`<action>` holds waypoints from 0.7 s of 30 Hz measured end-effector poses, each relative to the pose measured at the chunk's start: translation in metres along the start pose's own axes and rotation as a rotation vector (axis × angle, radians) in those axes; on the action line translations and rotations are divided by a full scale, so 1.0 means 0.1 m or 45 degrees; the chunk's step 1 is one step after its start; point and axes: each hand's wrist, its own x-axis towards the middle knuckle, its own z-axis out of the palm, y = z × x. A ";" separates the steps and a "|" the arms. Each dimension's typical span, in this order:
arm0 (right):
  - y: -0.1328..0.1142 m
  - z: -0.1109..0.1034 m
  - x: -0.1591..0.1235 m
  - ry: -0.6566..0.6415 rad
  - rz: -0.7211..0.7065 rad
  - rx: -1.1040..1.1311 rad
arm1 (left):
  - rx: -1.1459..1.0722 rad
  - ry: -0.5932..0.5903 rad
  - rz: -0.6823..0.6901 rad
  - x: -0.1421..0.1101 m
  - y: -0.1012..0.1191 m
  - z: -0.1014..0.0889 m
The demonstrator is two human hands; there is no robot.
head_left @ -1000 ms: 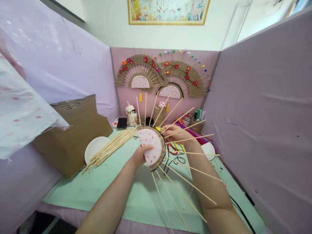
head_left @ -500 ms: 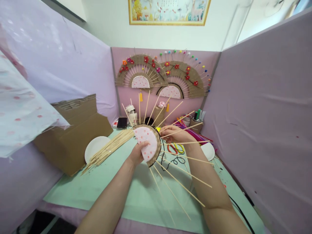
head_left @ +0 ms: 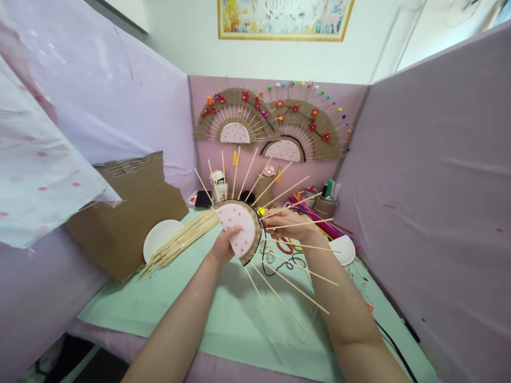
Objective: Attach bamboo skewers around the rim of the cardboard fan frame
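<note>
Mint-green table (head_left: pixel 229 314): above its middle, polka-dotted half-round base (head_left: pixel 235 213), gripped at its flat side by the left hand (head_left: pixel 223 247), right fingers bent at the curved rim, exact hold unclear; splayed sticks (head_left: pixel 303 293) could snag the right forearm and work loose, slack black cord (head_left: pixel 274 274) could tangle. Beyond the table, framed picture (head_left: pixel 284 37): characters too small to read.

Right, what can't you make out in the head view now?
Left hand, most fingers: behind the red-dotted white half-disc, head view.
Right hand, whether it grips the thin black cord: too small, head view.
Gold-framed picture: top cut off by the head view's upper edge.
Round white plate: partly under the pale stick bundle, head view.
</note>
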 end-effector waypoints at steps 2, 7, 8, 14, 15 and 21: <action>0.01 0.01 0.02 -0.030 -0.011 0.012 | 0.009 -0.011 0.007 -0.01 0.01 0.00; 0.09 -0.01 0.08 -0.035 0.004 0.118 | 0.003 -0.002 0.018 -0.02 0.04 0.01; 0.10 -0.01 0.09 -0.032 0.005 0.127 | 0.005 0.004 0.020 -0.02 0.04 0.01; 0.12 -0.01 0.10 -0.018 0.014 0.156 | 0.021 0.033 0.039 0.00 0.03 -0.01; 0.12 -0.01 0.10 -0.025 0.020 0.158 | 0.023 0.029 0.039 0.00 0.02 -0.01; 0.11 0.00 0.09 -0.004 0.014 0.168 | -0.008 -0.006 0.034 0.00 0.03 -0.01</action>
